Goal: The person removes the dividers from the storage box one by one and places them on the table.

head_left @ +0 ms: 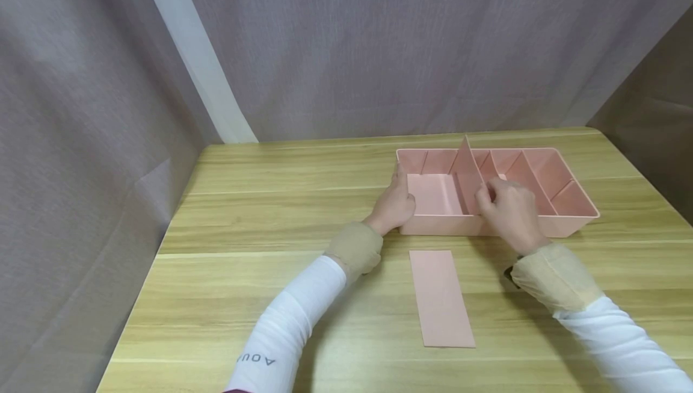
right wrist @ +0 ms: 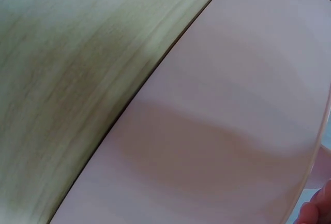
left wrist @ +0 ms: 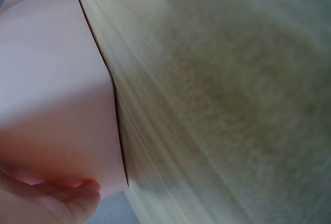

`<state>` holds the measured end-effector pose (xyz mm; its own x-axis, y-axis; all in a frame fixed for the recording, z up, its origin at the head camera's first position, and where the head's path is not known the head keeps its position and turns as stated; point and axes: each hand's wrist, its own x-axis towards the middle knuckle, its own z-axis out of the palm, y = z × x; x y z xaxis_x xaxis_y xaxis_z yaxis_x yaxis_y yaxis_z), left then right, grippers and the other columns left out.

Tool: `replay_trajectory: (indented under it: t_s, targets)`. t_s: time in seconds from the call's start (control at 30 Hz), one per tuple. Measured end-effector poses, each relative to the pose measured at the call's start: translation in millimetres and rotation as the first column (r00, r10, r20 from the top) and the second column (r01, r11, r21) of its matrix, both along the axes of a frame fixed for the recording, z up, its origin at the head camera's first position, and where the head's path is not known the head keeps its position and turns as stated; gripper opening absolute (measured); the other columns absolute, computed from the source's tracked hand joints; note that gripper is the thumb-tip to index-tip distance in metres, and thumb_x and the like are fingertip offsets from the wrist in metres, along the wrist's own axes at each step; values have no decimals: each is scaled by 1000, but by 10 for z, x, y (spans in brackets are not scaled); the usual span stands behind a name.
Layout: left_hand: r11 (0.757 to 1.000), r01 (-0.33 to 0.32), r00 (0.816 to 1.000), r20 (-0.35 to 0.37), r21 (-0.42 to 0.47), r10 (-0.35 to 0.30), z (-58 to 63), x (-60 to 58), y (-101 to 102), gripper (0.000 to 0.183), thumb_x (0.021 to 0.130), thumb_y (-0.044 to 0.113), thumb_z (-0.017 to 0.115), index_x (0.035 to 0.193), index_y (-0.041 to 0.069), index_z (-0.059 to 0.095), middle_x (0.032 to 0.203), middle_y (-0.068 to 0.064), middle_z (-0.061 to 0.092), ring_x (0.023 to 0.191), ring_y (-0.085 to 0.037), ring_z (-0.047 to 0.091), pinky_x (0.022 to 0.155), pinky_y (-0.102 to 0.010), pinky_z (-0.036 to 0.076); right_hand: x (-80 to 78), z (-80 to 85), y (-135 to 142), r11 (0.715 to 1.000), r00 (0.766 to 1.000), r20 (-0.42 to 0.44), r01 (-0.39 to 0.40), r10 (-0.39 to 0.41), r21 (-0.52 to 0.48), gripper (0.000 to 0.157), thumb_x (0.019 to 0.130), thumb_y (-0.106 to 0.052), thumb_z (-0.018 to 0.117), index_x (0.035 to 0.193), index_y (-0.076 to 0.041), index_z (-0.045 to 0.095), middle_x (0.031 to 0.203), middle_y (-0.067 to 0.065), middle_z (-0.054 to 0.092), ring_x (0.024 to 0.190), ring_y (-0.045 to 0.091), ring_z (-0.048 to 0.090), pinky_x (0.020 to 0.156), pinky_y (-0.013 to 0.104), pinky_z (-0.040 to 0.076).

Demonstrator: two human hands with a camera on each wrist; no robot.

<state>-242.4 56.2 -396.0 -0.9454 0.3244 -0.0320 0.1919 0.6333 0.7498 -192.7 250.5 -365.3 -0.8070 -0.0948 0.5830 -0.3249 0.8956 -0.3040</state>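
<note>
A long pink storage box (head_left: pixel 446 224) stands toward the right rear of the table. At its left end my left hand (head_left: pixel 392 203) grips the wall, thumb over the rim; in the left wrist view its fingers (left wrist: pixel 77 198) lie against the outer face. My right hand (head_left: pixel 511 209) reaches over the front rim and pinches the near edge of a pink divider panel (head_left: pixel 467 167). That divider stands across the box, tilted, with its far corner above the back rim. In the right wrist view the box's front wall (right wrist: pixel 217 105) hides most of the hand.
A flat pink panel (head_left: pixel 443 300) lies on the wooden table (head_left: pixel 260 212) in front of the box. Another divider (head_left: pixel 533 179) stands in the box's right half. Grey curtains (head_left: pixel 379 50) hang behind the table and along its left side.
</note>
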Motion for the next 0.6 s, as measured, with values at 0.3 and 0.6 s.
replay_trajectory:
  t_s: [0.3, 0.6]
  targets:
    - [1000, 6, 1000, 1, 20, -6, -1, 3, -4, 71, 88, 7, 35, 141, 8, -12, 150, -10, -4, 38, -13, 31, 31, -24, 32, -10, 11, -8, 1000, 999, -33, 1, -2, 0, 25, 77, -5, 46, 52, -7, 44, 46, 6, 43, 44, 18, 37, 46, 28, 27]
    - [1000, 13, 1000, 10, 26, -14, 3, -3, -6, 71, 88, 7, 35, 141, 8, -13, 149, -7, -8, 39, -13, 32, 32, -24, 34, -4, 22, -12, 1000, 999, -38, 5, -5, 3, 26, 77, -6, 46, 52, -7, 44, 46, 6, 42, 45, 18, 36, 46, 28, 26]
